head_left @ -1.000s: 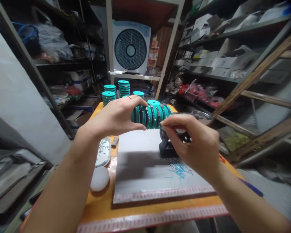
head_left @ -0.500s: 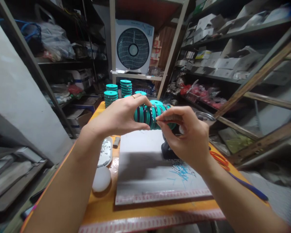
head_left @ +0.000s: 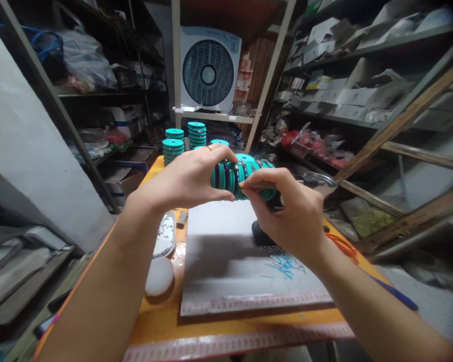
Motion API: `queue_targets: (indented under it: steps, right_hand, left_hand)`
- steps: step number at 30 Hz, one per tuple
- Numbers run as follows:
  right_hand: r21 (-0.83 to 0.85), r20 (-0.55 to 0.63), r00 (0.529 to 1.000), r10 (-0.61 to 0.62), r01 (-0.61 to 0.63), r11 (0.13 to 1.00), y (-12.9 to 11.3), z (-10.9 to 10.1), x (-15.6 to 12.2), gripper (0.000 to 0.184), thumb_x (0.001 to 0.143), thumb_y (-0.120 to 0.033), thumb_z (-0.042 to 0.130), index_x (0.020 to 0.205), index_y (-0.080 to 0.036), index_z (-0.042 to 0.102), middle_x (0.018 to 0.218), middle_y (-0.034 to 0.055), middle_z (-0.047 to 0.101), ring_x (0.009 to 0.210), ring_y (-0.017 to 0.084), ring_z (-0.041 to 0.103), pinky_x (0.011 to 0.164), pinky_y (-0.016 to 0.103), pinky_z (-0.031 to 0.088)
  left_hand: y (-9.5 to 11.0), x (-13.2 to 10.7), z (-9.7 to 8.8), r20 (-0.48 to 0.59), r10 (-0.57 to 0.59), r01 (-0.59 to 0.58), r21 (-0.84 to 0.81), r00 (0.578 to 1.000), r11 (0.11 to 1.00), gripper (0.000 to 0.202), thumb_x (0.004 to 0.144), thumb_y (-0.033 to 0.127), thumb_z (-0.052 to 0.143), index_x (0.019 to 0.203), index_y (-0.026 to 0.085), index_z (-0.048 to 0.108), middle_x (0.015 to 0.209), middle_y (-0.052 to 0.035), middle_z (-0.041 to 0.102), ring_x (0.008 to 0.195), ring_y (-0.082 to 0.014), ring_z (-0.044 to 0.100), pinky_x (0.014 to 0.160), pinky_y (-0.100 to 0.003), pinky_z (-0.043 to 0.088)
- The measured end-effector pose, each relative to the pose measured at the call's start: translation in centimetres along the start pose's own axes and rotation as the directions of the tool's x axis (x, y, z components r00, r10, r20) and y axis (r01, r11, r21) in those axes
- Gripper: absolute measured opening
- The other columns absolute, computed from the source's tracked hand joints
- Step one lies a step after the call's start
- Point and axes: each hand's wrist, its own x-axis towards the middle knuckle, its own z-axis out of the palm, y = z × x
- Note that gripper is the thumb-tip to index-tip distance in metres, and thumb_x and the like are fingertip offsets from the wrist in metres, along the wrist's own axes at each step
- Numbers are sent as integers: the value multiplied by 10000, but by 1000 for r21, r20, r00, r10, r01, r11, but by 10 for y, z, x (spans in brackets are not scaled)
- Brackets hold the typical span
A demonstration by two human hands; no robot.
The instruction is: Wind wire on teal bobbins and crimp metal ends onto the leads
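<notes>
A row of teal spools, lying on its side with dark strands wound around it, is held above the white board. My left hand is closed around its left part, thumb below and fingers over the top. At the middle of the row my right hand pinches with thumb and index finger against the spools. What sits between those fingertips is too small to tell. Stacks of similar teal spools stand at the back left of the table. Cut blue and silver bits lie on the board below my right hand.
At the left are a white tray with small metal pieces and a round white lid. A black object stands behind my right hand. Orange cord and a blue-handled tool lie at the right edge. A box fan faces me.
My right fingertips have shifted slightly left along the spools. My left hand keeps its hold, and the camera view has moved slightly.
</notes>
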Motion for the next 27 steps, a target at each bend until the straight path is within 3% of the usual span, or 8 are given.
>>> queue_targets:
  steps: [3,8,13,20,23,27]
  right_hand:
    - [-80,27,995,-100,102,992,3,-1,0,184,837,-78,636,929,-219,561,802,0,696,719,158,677,670,257,526]
    - [-35,132,973,-190,196,980,9,-4,-1,206,855,-20,565,961,-196,549,806,32,690,782,171,671,722,278,534]
    - [-80,163,947,-276,291,953,11,-4,-4,249,858,4,531,1009,-193,534,832,37,686,831,171,662,754,283,551]
    - [-175,235,871,-432,475,863,13,-5,-6,222,860,-8,551,1040,-133,586,828,69,684,940,224,651,848,322,563]
    - [-115,233,895,-381,415,903,16,-7,-10,308,857,-10,581,1151,-102,582,1013,120,688,1049,233,629,942,347,541]
    - [-103,228,906,-358,388,916,19,-9,-19,474,828,-16,651,1286,-44,534,1315,214,553,1219,279,536,1050,394,483]
  left_hand:
    - [-1,0,0,-6,-6,6,-10,1000,1000,543,686,392,779,1136,206,539,1096,-42,644,982,-228,610,777,-314,457]
    - [0,-1,-2,1,39,-39,12,999,999,475,701,349,776,1096,215,550,1098,-37,628,929,-209,612,762,-311,459]
    - [1,0,-2,-3,35,-35,32,999,999,426,721,337,753,1076,218,550,1074,-31,629,922,-205,615,761,-306,463]
    - [-2,0,1,-18,60,-59,41,998,997,404,731,319,727,1075,221,540,1059,-21,625,908,-196,615,738,-291,460]
    - [-3,0,1,-18,68,-68,29,998,997,412,735,336,734,1076,214,538,1060,-30,624,919,-201,612,751,-299,460]
    - [-3,-1,1,-2,65,-65,26,998,998,431,742,368,733,1095,214,538,1046,-40,627,912,-210,609,753,-313,462]
